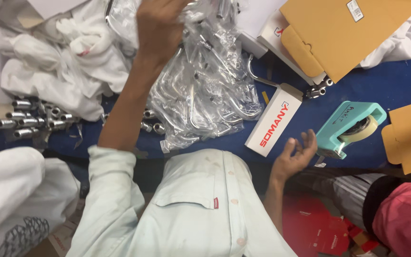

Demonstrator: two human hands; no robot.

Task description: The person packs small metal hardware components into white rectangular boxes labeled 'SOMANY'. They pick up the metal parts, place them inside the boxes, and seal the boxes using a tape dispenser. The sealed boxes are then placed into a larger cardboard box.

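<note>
Stock as I see it: left hand (160,28) closed on the heap of clear plastic bags holding curved chrome spouts (205,90) on the blue table (381,81), right hand (295,157) empty, fingers loosely spread beside the long white carton (274,123); packing looks barely begun.

1. The pile of clear plastic bags (205,90) lies on the blue surface (381,85), spread from the top edge down toward the person's chest. The plastic is crinkled, glossy and see-through.
2. Inside the bags sit curved chrome spouts (236,112): bent, shiny metal tubes lying flat at mixed angles, one arc showing plainly near the pile's right edge.
3. The left hand (160,24) rests on the upper part of the pile, its fingers closed into the plastic there.
4. A long white box (273,123) lies flat and slanted just beside the pile's right edge, near the half-open right hand (297,154).
</note>
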